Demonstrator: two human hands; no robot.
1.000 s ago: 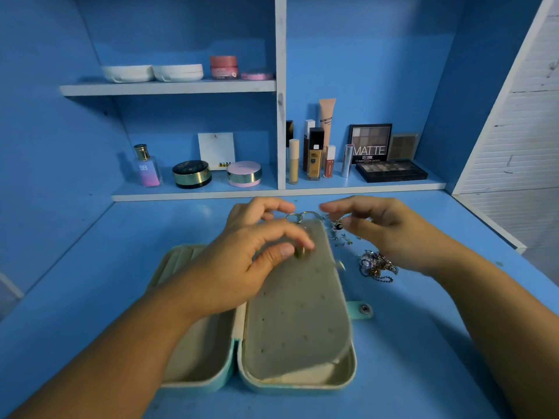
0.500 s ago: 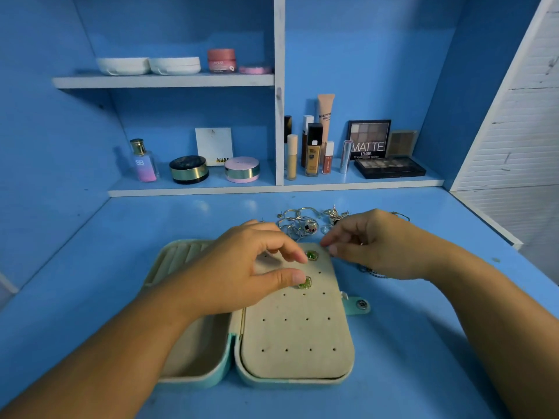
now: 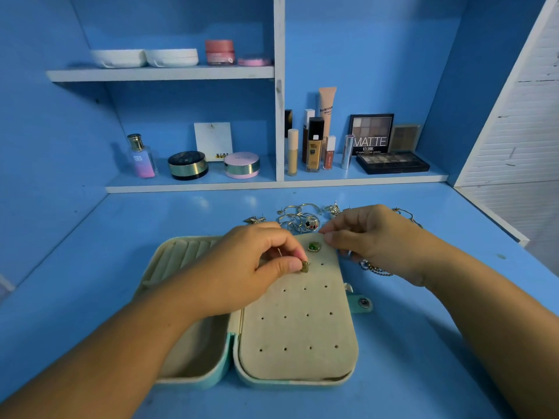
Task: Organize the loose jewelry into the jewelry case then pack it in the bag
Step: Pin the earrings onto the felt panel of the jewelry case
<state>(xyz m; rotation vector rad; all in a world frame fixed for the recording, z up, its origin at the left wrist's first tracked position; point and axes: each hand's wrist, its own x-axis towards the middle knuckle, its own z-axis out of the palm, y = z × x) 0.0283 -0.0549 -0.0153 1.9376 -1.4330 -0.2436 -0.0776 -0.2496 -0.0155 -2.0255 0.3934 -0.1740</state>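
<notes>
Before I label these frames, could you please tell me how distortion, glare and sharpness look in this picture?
Head view: wide-angle bending tilts the white slatted panel outward at its top. Head view: two soft glare patches sit on the blue desk. Head view: the earring pinched by the left hand looks slightly soft; the jewelry pile is a tangle.

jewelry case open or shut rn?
Open. The mint-green jewelry case lies flat, both halves spread: beige perforated earring panel facing up on the right, ridged ring-roll compartment exposed on the left.
</notes>
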